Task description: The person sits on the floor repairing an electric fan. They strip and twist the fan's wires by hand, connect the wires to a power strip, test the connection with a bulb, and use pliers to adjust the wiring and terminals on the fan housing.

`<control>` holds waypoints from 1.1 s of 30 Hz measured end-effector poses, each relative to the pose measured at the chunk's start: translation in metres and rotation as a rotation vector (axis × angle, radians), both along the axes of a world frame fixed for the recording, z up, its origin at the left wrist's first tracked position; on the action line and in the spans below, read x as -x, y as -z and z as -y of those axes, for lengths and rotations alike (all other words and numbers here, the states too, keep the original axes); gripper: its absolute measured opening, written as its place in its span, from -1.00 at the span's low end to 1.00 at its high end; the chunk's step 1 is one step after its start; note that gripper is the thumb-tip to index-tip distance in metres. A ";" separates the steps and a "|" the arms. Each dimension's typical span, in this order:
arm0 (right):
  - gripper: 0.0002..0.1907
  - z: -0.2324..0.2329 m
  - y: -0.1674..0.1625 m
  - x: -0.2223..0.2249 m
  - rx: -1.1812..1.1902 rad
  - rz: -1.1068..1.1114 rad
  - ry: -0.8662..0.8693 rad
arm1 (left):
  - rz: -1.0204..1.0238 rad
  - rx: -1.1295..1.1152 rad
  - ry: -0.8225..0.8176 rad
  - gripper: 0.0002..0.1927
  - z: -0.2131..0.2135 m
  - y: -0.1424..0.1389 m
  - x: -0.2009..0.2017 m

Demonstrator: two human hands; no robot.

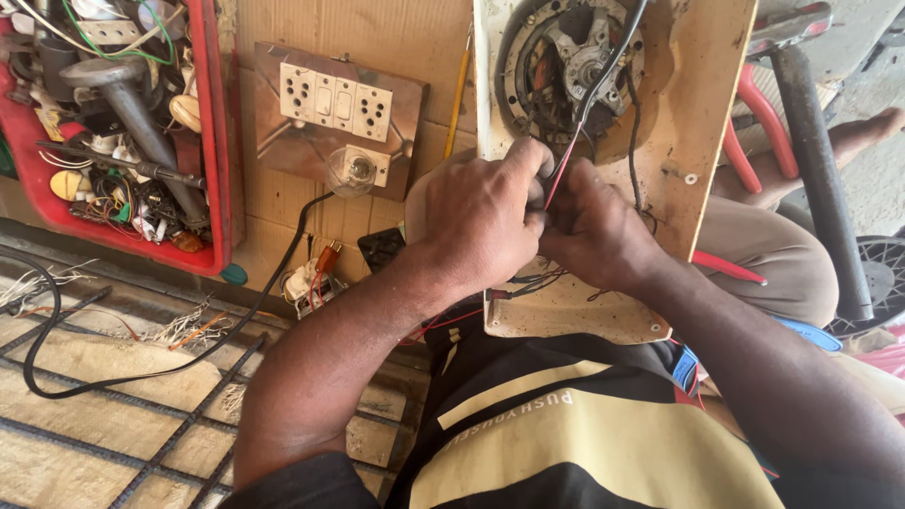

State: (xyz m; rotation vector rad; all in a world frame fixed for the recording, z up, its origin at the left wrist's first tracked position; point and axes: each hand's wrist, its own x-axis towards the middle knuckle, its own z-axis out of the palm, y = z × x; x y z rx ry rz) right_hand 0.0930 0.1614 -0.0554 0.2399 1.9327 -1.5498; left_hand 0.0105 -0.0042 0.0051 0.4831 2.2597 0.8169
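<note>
My left hand [481, 217] and my right hand [594, 226] meet over a cream panel [698, 94] that rests on my lap. Both pinch the same thin red and black wires [589, 99], which run up to a round motor [575, 57] with exposed windings set in the panel. The fingertips are pressed together around the wires, so the join itself is hidden. My left thumb lies on top of the wires.
A wooden board with sockets, switches and a clear bulb [351, 170] lies to the left, its black cable [283, 264] trailing over a steel grate [113, 396]. A red tray of tools and parts [132, 132] sits far left. A yellow-handled tool [458, 94] lies beside the panel.
</note>
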 end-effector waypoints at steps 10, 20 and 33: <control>-0.50 0.010 0.004 -0.016 0.292 0.191 0.347 | -0.096 -0.071 -0.151 -0.60 -0.003 0.007 -0.012; -0.58 0.011 -0.002 -0.024 0.484 0.253 0.366 | -0.169 -0.026 -0.083 -0.74 -0.004 0.007 -0.013; -0.60 0.013 -0.018 -0.019 0.299 0.200 0.408 | -0.106 0.059 0.023 -0.87 0.001 0.002 -0.007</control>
